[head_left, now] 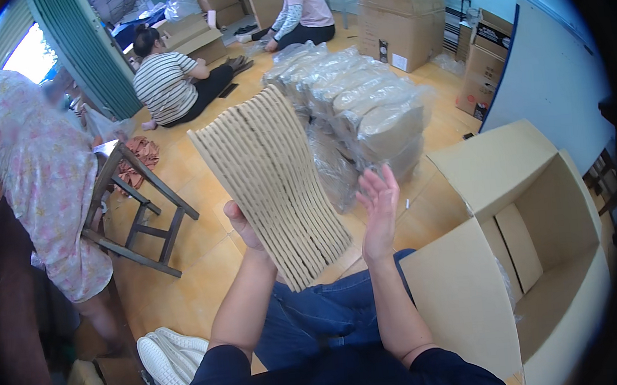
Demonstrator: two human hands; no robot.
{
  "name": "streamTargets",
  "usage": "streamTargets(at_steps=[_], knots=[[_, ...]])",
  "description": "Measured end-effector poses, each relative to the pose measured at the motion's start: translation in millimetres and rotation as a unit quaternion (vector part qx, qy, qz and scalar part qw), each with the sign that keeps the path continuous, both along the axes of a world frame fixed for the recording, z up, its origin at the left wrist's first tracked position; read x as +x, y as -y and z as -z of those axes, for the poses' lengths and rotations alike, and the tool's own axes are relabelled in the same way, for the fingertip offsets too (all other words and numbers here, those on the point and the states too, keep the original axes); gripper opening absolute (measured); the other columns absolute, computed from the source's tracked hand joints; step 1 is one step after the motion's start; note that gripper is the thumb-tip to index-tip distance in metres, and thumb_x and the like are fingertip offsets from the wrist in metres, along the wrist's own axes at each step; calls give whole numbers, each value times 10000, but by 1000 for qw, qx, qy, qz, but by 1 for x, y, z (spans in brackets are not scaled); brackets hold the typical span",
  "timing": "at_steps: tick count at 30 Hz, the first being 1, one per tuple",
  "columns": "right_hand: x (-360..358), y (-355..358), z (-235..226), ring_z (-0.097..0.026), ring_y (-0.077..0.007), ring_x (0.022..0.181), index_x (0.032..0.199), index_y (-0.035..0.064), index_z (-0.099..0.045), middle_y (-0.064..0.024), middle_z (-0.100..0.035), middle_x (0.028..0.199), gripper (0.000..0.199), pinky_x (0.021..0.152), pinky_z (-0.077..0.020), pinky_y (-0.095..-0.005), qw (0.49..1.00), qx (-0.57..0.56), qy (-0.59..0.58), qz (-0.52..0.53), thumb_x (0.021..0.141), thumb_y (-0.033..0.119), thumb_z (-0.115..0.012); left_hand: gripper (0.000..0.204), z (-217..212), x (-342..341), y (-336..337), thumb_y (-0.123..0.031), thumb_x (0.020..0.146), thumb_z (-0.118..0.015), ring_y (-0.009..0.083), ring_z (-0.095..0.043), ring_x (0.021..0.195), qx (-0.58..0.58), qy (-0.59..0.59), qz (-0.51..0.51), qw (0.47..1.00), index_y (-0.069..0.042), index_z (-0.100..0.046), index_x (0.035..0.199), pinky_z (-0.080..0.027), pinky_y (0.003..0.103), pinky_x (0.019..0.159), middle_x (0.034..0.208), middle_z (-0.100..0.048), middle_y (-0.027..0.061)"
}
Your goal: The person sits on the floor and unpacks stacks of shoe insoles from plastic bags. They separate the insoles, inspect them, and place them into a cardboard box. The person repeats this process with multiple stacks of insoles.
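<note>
My left hand [244,229] is closed on the lower left side of a tall stack of beige insole-like pieces [275,188]. Many thin layers show edge-on, with a gentle wave along their length. The fingers behind the stack are hidden; the thumb shows at its side. Just right of the stack, my right hand [378,212] is raised, fingers stretched out, holding nothing. Beyond both hands, several clear plastic bags [359,104] filled with similar beige pieces are piled in rows on the floor.
An open cardboard box [456,289] stands at my right. White shoes [172,358] lie on the lower left, near a wooden stool [142,222]. One person stands at left; two sit on the tiled floor farther back. A large carton [400,27] and a whiteboard [545,84] are at the far right.
</note>
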State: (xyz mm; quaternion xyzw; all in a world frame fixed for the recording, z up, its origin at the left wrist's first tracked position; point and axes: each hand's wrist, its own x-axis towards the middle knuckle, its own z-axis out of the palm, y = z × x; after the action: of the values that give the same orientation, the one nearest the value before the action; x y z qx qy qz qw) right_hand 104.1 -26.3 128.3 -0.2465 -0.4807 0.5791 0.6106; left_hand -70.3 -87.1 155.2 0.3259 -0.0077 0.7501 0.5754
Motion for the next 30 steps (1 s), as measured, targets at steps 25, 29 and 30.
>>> streamTargets(at_steps=[25, 29, 30], knots=[[99, -81, -161, -587, -217, 1126, 1293, 75, -520, -85, -601, 1232, 511, 974, -480, -366, 907, -14, -373, -195, 1004, 471, -376, 754, 270, -14, -10, -552, 845, -583, 389, -472, 1286, -314, -889, -68, 327, -90, -435, 1422, -388, 442, 1066, 1345, -517, 252], [104, -55, -176, -571, -206, 1146, 1329, 84, -493, -87, -579, 1261, 538, 976, -474, -357, 908, 1, -358, -218, 1003, 494, -369, 627, 292, -13, -2, -498, 893, -509, 367, -499, 1270, -291, -939, 82, 162, -100, -512, 1377, -417, 444, 1033, 1332, -556, 182], [104, -49, -178, -567, -203, 1151, 1338, 86, -486, -87, -574, 1269, 545, 976, -472, -355, 908, 5, -353, -224, 1002, 499, -367, 591, 286, -10, -5, -476, 902, -503, 359, -512, 1254, -330, -926, 46, 177, -97, -537, 1354, -424, 446, 1021, 1330, -558, 178]])
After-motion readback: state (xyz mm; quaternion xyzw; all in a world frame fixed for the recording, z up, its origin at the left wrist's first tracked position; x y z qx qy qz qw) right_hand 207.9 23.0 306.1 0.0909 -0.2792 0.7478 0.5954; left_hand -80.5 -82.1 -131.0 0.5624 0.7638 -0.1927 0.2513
